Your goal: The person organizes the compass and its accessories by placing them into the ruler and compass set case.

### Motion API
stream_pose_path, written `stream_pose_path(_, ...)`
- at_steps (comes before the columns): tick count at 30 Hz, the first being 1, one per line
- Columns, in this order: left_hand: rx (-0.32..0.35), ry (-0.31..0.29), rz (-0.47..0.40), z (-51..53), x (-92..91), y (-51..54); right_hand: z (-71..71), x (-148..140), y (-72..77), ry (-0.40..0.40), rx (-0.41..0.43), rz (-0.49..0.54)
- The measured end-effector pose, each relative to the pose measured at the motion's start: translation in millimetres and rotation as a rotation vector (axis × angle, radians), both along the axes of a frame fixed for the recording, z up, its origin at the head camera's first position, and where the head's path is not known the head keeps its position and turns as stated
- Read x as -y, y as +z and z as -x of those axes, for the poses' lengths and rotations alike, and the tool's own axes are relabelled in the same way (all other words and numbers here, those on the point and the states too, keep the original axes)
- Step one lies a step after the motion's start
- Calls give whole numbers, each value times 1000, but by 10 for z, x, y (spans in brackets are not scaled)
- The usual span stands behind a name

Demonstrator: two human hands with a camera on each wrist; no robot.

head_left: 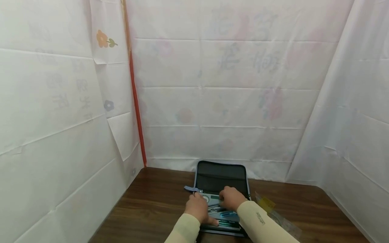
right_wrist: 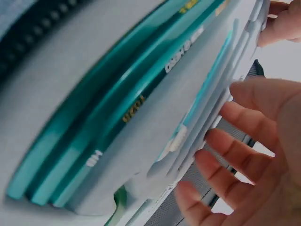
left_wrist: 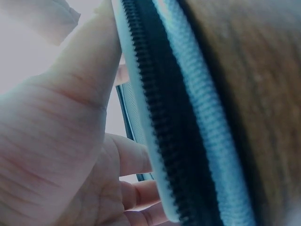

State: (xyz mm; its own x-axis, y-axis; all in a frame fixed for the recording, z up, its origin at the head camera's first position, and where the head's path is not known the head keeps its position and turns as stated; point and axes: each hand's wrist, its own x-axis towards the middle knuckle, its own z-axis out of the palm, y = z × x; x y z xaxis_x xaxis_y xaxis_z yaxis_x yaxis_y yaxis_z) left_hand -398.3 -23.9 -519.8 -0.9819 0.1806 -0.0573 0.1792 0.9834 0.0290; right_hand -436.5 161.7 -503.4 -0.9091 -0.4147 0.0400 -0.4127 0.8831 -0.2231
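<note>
Tabletop (head_left: 152,199); pencil (right_wrist: 135,109) reads HB; left grip (head_left: 197,208) splayed on tray (right_wrist: 138,150), right grip (head_left: 233,198) slack, empty.

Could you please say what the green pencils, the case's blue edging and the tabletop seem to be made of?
Green pencils: probably painted wood, glossy, with bright highlights.
Blue edging: apparently woven fabric, matte, visibly ribbed.
Tabletop: wood or laminate, satin, with visible grain.

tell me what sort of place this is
Probably a makeshift, screened-off workspace: white sheets hang around a wooden table, where an open case holds green pencils.
</note>
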Motion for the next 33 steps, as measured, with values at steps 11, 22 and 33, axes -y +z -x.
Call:
stream_pose_path(11, -19, 4, -36, 17, 7, 21, -187, 88, 109, -74, 132, -127)
stream_pose_path(22, -4, -41, -115, -68, 56, -27, -710, -324, 238, -130, 350, 205)
stream_pose_path(33, 182, -99, -331, 81, 237, 29, -1357, -1389, 135, -549, 358, 292)
